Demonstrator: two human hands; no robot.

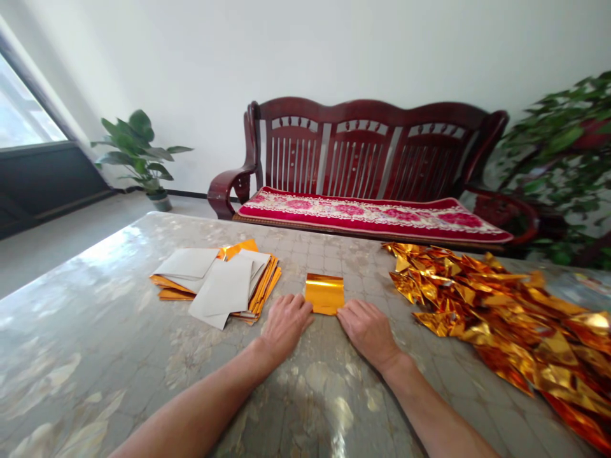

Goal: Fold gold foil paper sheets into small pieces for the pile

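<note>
A sheet of gold foil paper [324, 292] lies on the table between my hands, its far edge curling up. My left hand [287, 323] has its fingers closed at the sheet's near left corner. At the near right corner, my right hand [366, 327] pinches the paper with curled fingers. To the left of my left hand sits a loose stack of paper sheets [224, 286], grey-white on one side and gold on the other. Right of my right hand spreads a large heap of folded gold foil pieces [501, 312].
The table [143, 356] has a glossy, flower-patterned cover. Behind it stands a dark red wooden bench [367, 152] with a red floral seat cover [372, 213]. A potted plant [143, 152] is at the far left, and leafy greenery [568, 152] fills the right side.
</note>
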